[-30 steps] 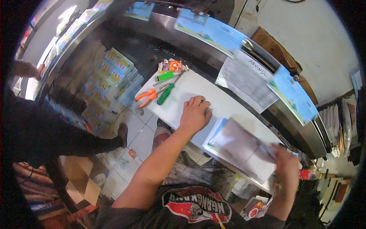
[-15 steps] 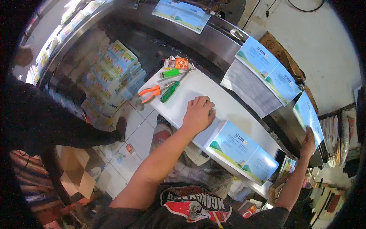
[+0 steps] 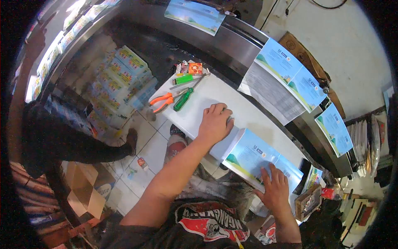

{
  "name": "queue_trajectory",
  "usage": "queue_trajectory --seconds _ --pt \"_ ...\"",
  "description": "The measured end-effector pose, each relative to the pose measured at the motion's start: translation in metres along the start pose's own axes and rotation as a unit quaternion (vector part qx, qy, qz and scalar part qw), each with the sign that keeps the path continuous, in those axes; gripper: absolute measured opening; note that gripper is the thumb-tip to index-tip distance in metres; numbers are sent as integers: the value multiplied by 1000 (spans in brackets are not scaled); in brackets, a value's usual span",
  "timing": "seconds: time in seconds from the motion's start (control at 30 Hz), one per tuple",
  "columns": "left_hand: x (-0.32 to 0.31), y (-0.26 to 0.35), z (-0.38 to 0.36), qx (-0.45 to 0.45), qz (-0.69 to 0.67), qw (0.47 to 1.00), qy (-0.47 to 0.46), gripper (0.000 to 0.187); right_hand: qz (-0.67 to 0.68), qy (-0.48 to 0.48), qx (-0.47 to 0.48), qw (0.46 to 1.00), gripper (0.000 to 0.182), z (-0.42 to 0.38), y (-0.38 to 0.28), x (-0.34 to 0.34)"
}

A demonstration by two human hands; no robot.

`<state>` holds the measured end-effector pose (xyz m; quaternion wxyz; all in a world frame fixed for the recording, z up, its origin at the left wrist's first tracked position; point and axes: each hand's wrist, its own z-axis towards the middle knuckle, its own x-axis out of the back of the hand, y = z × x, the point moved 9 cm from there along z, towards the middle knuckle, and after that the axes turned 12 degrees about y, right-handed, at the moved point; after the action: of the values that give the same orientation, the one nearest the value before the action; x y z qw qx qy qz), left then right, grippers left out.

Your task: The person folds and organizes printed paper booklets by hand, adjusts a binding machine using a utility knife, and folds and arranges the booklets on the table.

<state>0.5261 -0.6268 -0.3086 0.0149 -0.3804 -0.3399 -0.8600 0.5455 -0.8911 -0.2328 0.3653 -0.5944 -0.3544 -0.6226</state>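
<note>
My left hand (image 3: 214,124) rests on the white bench top, its fingers curled over a small greyish thing too hidden to name. Just right of it lies a stack of blue and green printed sheets (image 3: 253,151). On the stack's near right part sits my right hand (image 3: 274,186), fingers spread and holding nothing. Orange-handled pliers (image 3: 162,101), a green screwdriver (image 3: 183,99) and a green cutter (image 3: 183,79) lie at the bench's far left end, by a small orange box (image 3: 195,68).
Printed sheets (image 3: 286,68) lie along the dark metal rail, one more (image 3: 335,129) at its right. At left, a person in dark clothes (image 3: 74,133) stands by stacked prints (image 3: 118,79) and an open carton (image 3: 85,191). A wooden tray (image 3: 308,202) is at lower right.
My right hand has let go of the sheet on the right rail and moved left onto the stack. My left hand has stayed in place. The person at left has shifted.
</note>
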Motion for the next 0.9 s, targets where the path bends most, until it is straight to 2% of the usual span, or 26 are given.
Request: queue_trajectory --seconds 0.07,0.13,0.17,0.23,0.27,0.4,0.47,0.57,0.73,0.83,0.9 --pt "-1 -1 -1 -3 -3 1000 4 27 20 -35 8 999 74 -1 -2 -3" --pt "-3 -1 -1 -3 -1 1000 2 27 147 -60 -11 987 60 -1 6 7" --pt "-3 -2 0 -4 3 1000 4 28 145 -60 -12 988 60 0 12 16" --pt "-2 -3 0 -3 -4 1000 9 28 197 -47 -43 978 37 5 28 34" --pt "-2 -3 -1 -2 -9 1000 11 29 150 -1 -57 987 29 11 39 44" --pt "-5 -4 -4 -5 -5 1000 4 29 125 40 -133 982 28 25 53 87" --pt "-5 -4 -3 1 11 1000 7 28 134 73 -70 986 27 29 57 84" --pt "-1 -4 -5 -3 12 1000 27 27 160 85 -54 982 27 34 50 87" --pt "-1 -1 -3 -11 -8 1000 17 26 153 72 -79 982 28 28 52 83" --pt "2 0 -6 -21 -12 999 24 26 153 88 -46 983 28 27 49 84" --pt "2 1 -5 -17 -13 1000 17 26 164 88 -59 981 28 24 53 83"
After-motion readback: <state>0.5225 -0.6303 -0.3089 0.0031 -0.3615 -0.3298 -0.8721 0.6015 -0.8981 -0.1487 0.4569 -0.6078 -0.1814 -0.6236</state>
